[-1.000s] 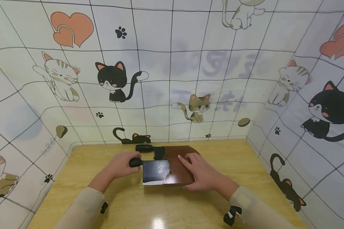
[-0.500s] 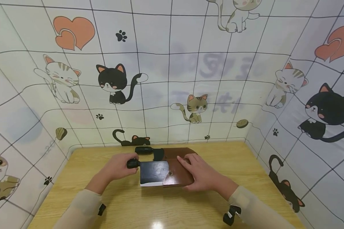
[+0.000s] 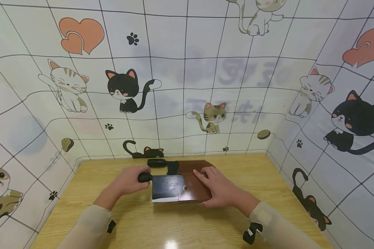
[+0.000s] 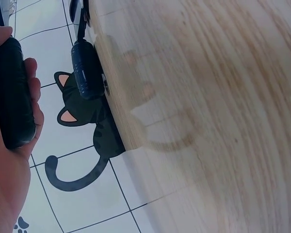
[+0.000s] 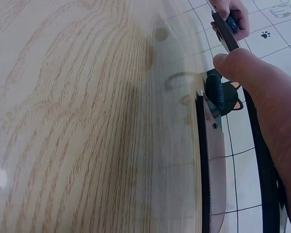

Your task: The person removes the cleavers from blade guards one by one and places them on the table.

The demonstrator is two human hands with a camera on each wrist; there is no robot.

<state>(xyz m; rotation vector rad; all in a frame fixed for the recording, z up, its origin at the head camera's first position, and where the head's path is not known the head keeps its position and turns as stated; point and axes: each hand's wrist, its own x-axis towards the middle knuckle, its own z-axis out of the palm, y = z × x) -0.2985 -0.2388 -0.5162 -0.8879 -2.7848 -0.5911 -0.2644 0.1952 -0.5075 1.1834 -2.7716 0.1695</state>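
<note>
My left hand (image 3: 131,181) grips the black handle (image 4: 12,92) of a cleaver (image 3: 166,186). Part of its broad dark blade shows, with a pale strip along the lower edge; the rest is inside a brown leather sheath (image 3: 193,192) with a snap stud. My right hand (image 3: 219,188) holds that sheath at its right end, thumb toward the near side. Cleaver and sheath are raised over the table. Behind them lies a second cleaver, its black handle (image 3: 157,163) pointing left and its blade mostly covered by another brown sheath (image 3: 194,165).
The light wooden table (image 3: 137,224) meets a cloth wall (image 3: 174,76) printed with cats, hearts and grid lines at the back and sides. Black straps with camera mounts (image 3: 250,233) sit at both wrists.
My left hand has drawn the cleaver slightly left, so a little more blade shows outside the sheath. My right hand stays almost still. The head view has shifted slightly.
</note>
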